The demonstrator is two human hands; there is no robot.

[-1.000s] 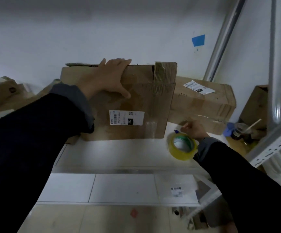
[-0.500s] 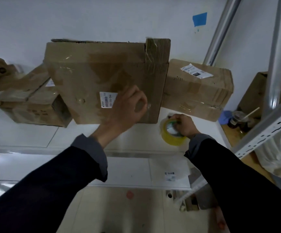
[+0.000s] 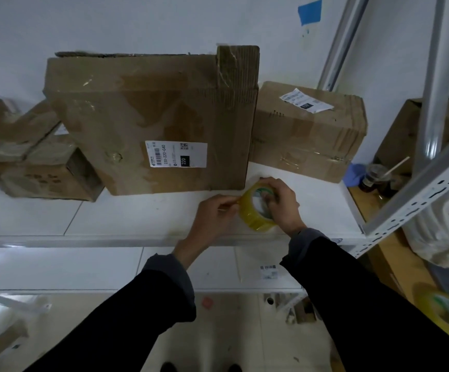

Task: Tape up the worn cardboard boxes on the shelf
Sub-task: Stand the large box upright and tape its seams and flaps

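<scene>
Both hands meet over the front of the white shelf (image 3: 137, 218) — the right hand (image 3: 281, 205) grips a roll of yellowish tape (image 3: 256, 210), fingers curled through its core and over its upper rim, while the left hand (image 3: 215, 213) pinches at the roll's left edge between thumb and fingertips; whether a loose end of tape is caught in that pinch is too small to tell. Dark sleeves with grey cuffs cover both forearms. Just behind the hands, a large worn cardboard box (image 3: 151, 122) stands upright on the shelf against the wall, a white barcode label (image 3: 176, 154) on its front face and glossy old tape wrinkled over its top right corner. Touching its right side sits a lower box (image 3: 306, 138) with a white shipping label (image 3: 305, 100) on top. To the left lies another battered box (image 3: 38, 167), tilted and partly behind the large one. A piece of blue tape (image 3: 310, 12) sticks to the wall above, and a second roll of tape (image 3: 444, 312) — blurred — shows at lower right, beyond the grey shelf upright (image 3: 432, 84).
</scene>
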